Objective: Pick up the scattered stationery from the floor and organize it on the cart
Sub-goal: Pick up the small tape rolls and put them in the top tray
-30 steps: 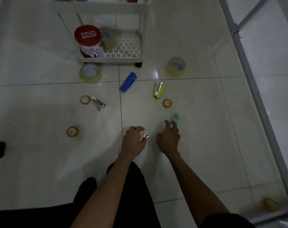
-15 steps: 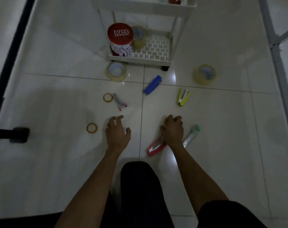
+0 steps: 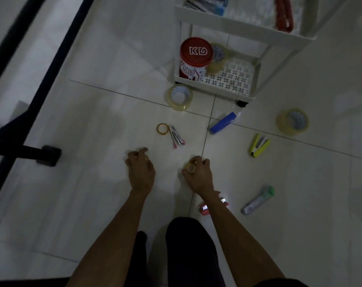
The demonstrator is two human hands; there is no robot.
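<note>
My right hand [image 3: 198, 175] is low over the floor tiles, closed on a small yellow tape roll [image 3: 191, 168]. My left hand [image 3: 140, 170] is curled over another small tape ring [image 3: 146, 158], of which only a sliver shows. On the floor lie a small tape ring [image 3: 162, 128], a pink-tipped metal tool [image 3: 177, 138], a blue stapler [image 3: 223, 122], a yellow stapler [image 3: 259, 145], two large clear tape rolls [image 3: 179, 97] [image 3: 293, 121], a green-capped tube [image 3: 257, 200] and a red stapler [image 3: 204, 209] partly under my right forearm. The white cart [image 3: 246, 27] stands at the top right.
The cart's bottom shelf holds a red KD can [image 3: 194, 59] and a tape roll [image 3: 218, 56]; its top shelf holds pens and a red item. A black frame foot [image 3: 48, 155] stands on the floor at the left. My dark-clothed knees are at the bottom.
The view swung left and nearer the floor. My right hand left the red stapler and now holds a small tape roll. My left hand moved left onto the other small ring.
</note>
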